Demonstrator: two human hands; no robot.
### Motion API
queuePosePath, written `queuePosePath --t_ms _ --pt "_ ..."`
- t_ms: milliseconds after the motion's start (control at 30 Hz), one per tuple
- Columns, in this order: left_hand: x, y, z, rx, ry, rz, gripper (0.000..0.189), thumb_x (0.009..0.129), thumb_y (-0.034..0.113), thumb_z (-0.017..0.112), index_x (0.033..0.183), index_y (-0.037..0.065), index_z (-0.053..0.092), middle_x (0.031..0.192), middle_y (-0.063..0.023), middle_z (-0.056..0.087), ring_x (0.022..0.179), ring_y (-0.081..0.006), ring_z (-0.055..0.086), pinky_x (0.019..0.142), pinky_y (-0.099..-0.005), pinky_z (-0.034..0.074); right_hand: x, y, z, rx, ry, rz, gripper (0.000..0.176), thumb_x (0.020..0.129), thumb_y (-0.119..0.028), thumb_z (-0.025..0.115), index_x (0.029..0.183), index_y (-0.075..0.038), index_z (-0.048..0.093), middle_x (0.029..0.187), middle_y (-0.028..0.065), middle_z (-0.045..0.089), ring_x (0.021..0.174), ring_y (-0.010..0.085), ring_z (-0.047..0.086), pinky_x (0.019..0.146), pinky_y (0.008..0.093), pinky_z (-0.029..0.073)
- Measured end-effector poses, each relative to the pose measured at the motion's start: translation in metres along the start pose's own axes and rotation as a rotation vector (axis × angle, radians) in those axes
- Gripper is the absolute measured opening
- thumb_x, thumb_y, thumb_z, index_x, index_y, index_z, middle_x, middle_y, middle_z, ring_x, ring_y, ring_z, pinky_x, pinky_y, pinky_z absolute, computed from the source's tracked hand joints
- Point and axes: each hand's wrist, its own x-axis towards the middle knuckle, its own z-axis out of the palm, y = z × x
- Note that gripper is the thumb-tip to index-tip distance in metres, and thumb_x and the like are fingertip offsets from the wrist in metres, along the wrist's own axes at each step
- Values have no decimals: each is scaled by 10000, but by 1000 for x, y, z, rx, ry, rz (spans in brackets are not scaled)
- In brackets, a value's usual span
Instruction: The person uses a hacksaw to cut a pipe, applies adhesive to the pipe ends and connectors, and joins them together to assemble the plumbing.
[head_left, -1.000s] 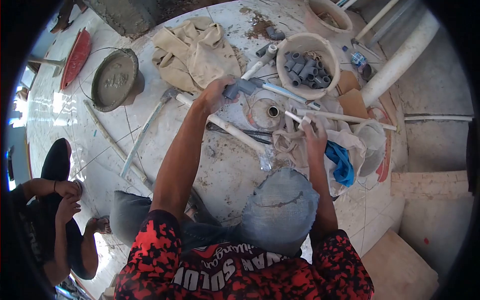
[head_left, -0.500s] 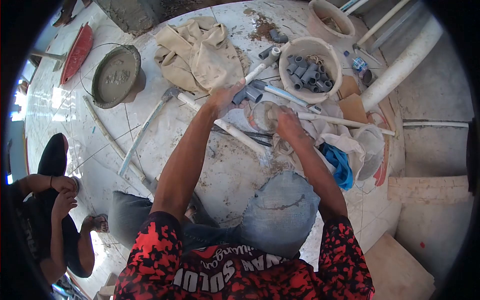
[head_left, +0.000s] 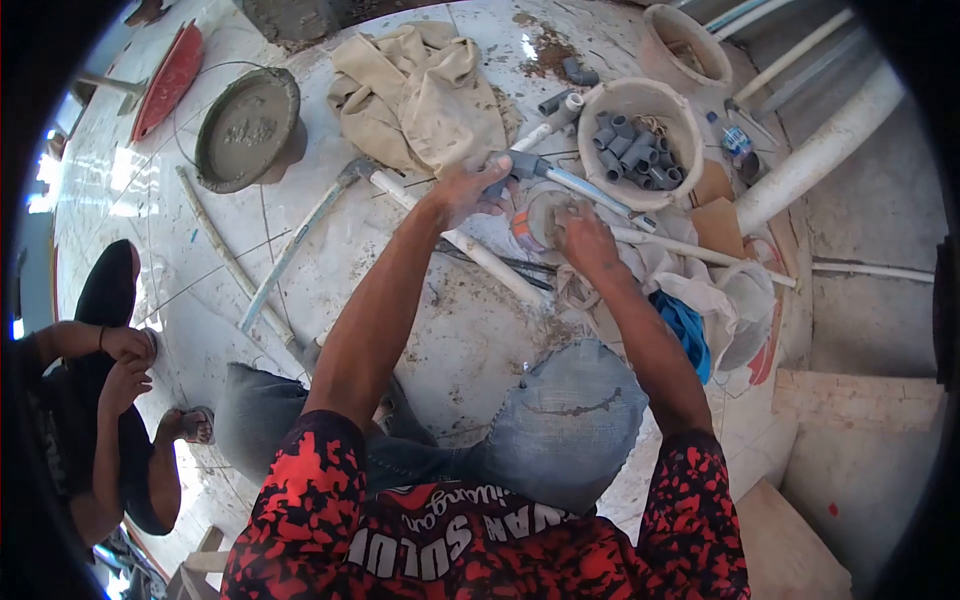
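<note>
Things crowd the far side: a bucket of grey fittings (head_left: 655,100) sits just right of the hands and a crumpled cloth (head_left: 425,90) lies to the far left. A white pipe (head_left: 490,265) runs under the forearms. The widest stretch of tiled floor (head_left: 380,290) is on the near left. The left hand (head_left: 462,192) is clenched around a grey fitting (head_left: 512,166), which juts far-right from the fist. The right hand (head_left: 588,240) rests at the rim of a round tin (head_left: 530,225), just nearer than the fitting; whether its fingers pinch anything cannot be told.

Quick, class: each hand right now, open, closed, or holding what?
Left hand: closed on grey pipe fitting.
Right hand: at round tin; grip cannot be told.
</note>
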Motion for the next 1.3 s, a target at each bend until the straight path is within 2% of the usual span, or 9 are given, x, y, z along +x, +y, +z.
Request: queuePosePath --t_ms 167,433,533,567,600,733,833,1100,1300 --pt "-6 1 5 56 -6 74 490 916 474 466 1191 69 494 936 -98 601 721 -155 581 651 -283 499 13 2 -5 91 -125 158 345 781 -103 556 1122 -50 556 1137 236 477 983 410 555 843 503 453" --pt "-10 -51 20 99 140 110 559 939 492 383 1203 8 477 834 -110 631 692 -178 616 656 -312 501 1 3 -17 286 178 135 453 708 -175 674 1116 -36 535 1072 240 489 1005 405 526 838 454 449" --pt "-13 -76 29 359 270 361 585 928 502 390 1179 -21 462 795 -131 641 725 -209 631 684 -331 487 -3 15 -27 371 189 229 409 719 -169 654 1085 -28 541 1017 231 512 970 409 530 813 459 444" --pt "-19 -82 32 410 294 331 592 912 510 405 1171 -21 442 782 -177 632 734 -292 628 695 -387 475 -11 26 -22 362 427 126 361 745 -151 628 1067 -13 544 957 193 546 894 344 567 775 418 456" --pt "-22 -85 35 460 321 302 601 897 519 421 1163 -20 421 769 -223 623 742 -376 625 705 -443 463 -21 33 -26 357 414 119 361 745 -151 628 1067 -13 544 957 193 546 894 344 567 775 418 456" --pt "-34 -88 38 798 321 293 557 881 523 442 1075 1 433 722 -253 603 756 -424 601 698 -502 447 -86 22 -58 1083 434 481 330 793 -74 577 1111 5 539 978 83 561 849 141 522 744 268 438" --pt "-28 -102 33 854 378 450 542 869 526 464 1043 12 447 672 -231 595 676 -422 596 645 -503 450 -123 15 -48 1353 342 612 349 785 -47 584 1125 12 531 1000 81 560 874 139 533 772 260 441" --pt "-27 -102 32 1020 363 407 563 854 550 474 1051 23 465 646 -216 600 631 -411 599 617 -491 458 -101 -14 -52 1232 136 230 391 785 -55 605 1150 32 493 1005 84 562 896 133 548 803 255 445" --pt "-27 -78 36 973 399 385 644 846 593 456 1108 5 456 658 -227 607 637 -399 611 581 -477 470 -92 -15 -67 1308 85 268 421 773 -57 595 1174 34 502 995 76 562 864 109 537 765 238 445"
